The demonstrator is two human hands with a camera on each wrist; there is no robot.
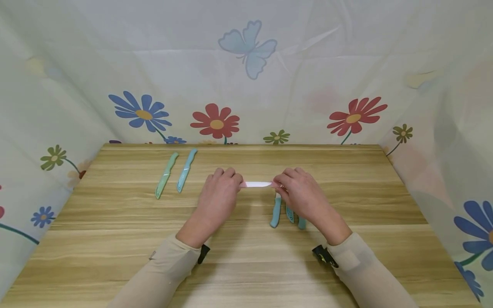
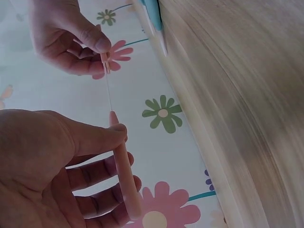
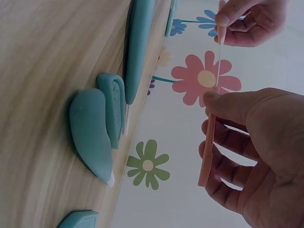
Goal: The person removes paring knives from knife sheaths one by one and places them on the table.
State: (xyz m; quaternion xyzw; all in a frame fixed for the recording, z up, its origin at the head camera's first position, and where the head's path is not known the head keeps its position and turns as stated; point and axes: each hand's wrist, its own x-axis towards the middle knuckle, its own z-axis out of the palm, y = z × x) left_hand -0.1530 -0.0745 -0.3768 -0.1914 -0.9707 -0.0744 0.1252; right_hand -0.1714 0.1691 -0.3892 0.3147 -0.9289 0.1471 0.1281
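Note:
My left hand [image 1: 221, 192] grips the pink handle [image 2: 125, 175] of a small knife, thumb on top and fingers beneath. The bare white blade [image 1: 259, 184] points right, towards my right hand [image 1: 302, 194]. That hand pinches a slim pink knife sheath [image 3: 207, 156] between thumb and fingers. In the head view the blade's tip meets the sheath's mouth, and much of the blade shows between the hands. Knife and sheath are held in line, above the table. Below the right hand lie a blue knife [image 1: 276, 211], a blue sheath [image 1: 289, 214] and another blue handle [image 1: 302, 223], partly hidden.
On the left of the wooden table [image 1: 115, 235] lie a green sheathed knife [image 1: 166, 176] and a blue sheathed knife [image 1: 186, 171], side by side. A flowered curtain [image 1: 173, 72] hangs behind the table and along both sides. Another teal piece [image 3: 80, 220] shows at the right wrist view's bottom edge.

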